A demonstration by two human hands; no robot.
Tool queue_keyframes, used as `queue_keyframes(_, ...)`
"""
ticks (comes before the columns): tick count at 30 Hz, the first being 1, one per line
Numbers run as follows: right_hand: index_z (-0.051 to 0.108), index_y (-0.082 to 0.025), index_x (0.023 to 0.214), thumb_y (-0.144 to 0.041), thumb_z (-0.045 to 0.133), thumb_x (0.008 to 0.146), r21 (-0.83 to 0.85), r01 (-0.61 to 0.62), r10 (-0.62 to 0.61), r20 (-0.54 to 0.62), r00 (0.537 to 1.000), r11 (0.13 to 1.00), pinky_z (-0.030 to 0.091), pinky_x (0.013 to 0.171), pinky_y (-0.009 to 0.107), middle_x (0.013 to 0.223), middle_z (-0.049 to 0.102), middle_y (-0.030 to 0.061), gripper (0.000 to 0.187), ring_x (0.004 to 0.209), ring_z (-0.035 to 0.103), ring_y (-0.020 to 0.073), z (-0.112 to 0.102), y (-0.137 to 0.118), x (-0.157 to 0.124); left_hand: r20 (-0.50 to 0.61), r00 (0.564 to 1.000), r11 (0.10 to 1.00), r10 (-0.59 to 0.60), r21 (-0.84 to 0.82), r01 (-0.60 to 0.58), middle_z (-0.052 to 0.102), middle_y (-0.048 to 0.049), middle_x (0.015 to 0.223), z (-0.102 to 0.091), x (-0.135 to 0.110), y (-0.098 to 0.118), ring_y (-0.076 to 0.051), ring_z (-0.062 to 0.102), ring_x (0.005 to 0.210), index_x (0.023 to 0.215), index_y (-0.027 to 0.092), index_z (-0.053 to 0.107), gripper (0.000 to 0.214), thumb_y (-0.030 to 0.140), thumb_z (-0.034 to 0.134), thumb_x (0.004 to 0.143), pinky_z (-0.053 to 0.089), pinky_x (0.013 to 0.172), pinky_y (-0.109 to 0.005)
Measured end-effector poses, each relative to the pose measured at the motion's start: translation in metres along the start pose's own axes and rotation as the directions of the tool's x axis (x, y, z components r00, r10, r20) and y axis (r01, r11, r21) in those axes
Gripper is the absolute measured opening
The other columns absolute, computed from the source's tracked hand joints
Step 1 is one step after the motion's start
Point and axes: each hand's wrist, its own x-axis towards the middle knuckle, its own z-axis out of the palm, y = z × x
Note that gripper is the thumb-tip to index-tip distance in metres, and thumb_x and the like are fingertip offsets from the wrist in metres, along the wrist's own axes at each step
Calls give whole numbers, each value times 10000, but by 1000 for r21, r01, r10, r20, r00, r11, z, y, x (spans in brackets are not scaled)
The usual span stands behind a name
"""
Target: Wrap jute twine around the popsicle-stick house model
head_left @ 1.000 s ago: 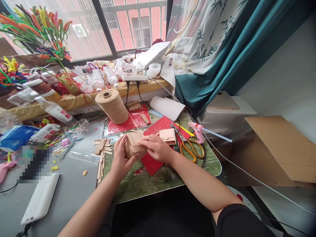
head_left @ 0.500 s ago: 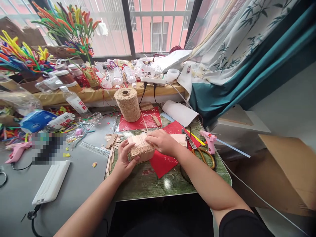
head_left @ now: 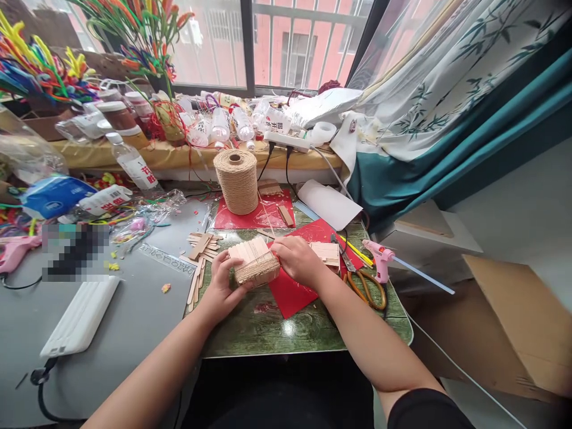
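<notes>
A small box of craft sticks [head_left: 248, 253], wound with twine along its near side, is tilted above the green table. My left hand [head_left: 220, 289] grips it from the left, thumb below and fingers over the far edge. At its right end, my right hand [head_left: 297, 259] is closed with the fingertips pinched together, against or very near the box. A strand of twine [head_left: 266, 215] runs from the big spool of twine [head_left: 236, 186] down to these fingers, which hide its end. Loose craft sticks [head_left: 196, 283] lie left of the box.
Red sheets [head_left: 288, 298] lie under and behind the work. Scissors [head_left: 367, 289], a pink glue gun [head_left: 379, 259] and a flat stick panel [head_left: 325, 252] are at the right. A white power strip [head_left: 81, 316] rests on the grey table; bottles [head_left: 134, 164] and scraps crowd the left and the sill.
My right hand has moved from the box's top to its right end, and the box has tipped slightly. My left hand keeps its hold. The whole view has shifted a little.
</notes>
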Motion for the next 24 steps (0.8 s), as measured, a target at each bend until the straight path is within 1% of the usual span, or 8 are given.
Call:
queue_keyframes(3, 640, -202, 1189, -146, 521, 1040, -36, 18, -18, -10, 1000, 999, 422, 868, 423, 1137, 719, 131, 198, 997, 586, 288, 0, -3, -3, -1, 1000, 1000, 6, 4, -6, 337, -155, 1525, 0, 1, -1, -332, 283, 1593, 1378, 269, 452, 484, 321, 684, 957, 335, 1290, -601)
queue_keyframes(5, 638, -198, 1148, -142, 518, 1036, -34, 28, -29, -15, 999, 999, 416, 846, 419, 1084, 714, 127, 173, 950, 575, 283, -2, -4, -5, -9, 1000, 1000, 13, 12, -13, 343, -155, 1523, 1, 1, -2, -332, 269, 1600, 1386, 271, 454, 492, 322, 685, 955, 341, 1288, -598)
queue_keyframes(12, 627, -213, 1095, -198, 523, 1064, 49, -45, 45, -11, 999, 998, 416, 848, 402, 1075, 718, 104, 109, 936, 579, 264, -7, -3, -10, -4, 1000, 999, 17, -29, -18, 335, -157, 1545, 2, 1, -4, -323, 289, 1599, 1395, 280, 454, 488, 313, 682, 964, 346, 1288, -600)
queue_keyframes(17, 631, -220, 1138, -223, 506, 1081, 107, -40, 43, -34, 998, 993, 436, 868, 405, 1042, 709, 103, 138, 942, 602, 260, 0, -2, -14, 4, 1000, 998, 10, -54, -10, 319, -158, 1575, 2, 1, -5, -323, 214, 1638, 1409, 289, 442, 488, 311, 667, 977, 415, 1249, -579)
queue_keyframes(19, 622, -221, 1154, -212, 491, 1082, 161, -45, 54, -57, 997, 986, 455, 880, 403, 1054, 707, 104, 149, 967, 619, 258, 6, -2, -16, -4, 1000, 999, 31, -34, -31, 331, -161, 1584, -1, 3, -1, -334, 211, 1643, 1395, 283, 449, 476, 303, 666, 972, 402, 1255, -596)
queue_keyframes(21, 618, -225, 1153, -199, 485, 1078, 222, -56, 76, -81, 994, 973, 476, 888, 403, 1062, 708, 104, 154, 986, 635, 256, 11, -2, -18, -11, 997, 997, 70, 14, -70, 327, -164, 1620, -7, 7, 7, -355, 235, 1637, 1359, 273, 468, 478, 313, 702, 944, 364, 1272, -621)
queue_keyframes(24, 625, -235, 1125, -203, 492, 1074, 309, -75, 115, -111, 987, 948, 502, 897, 407, 1052, 709, 98, 146, 996, 651, 252, 17, -3, -19, -49, 994, 989, 100, 113, -94, 241, -178, 1712, -17, 20, 28, -398, 277, 1622, 1372, 265, 461, 614, 404, 797, 877, 341, 1275, -646)
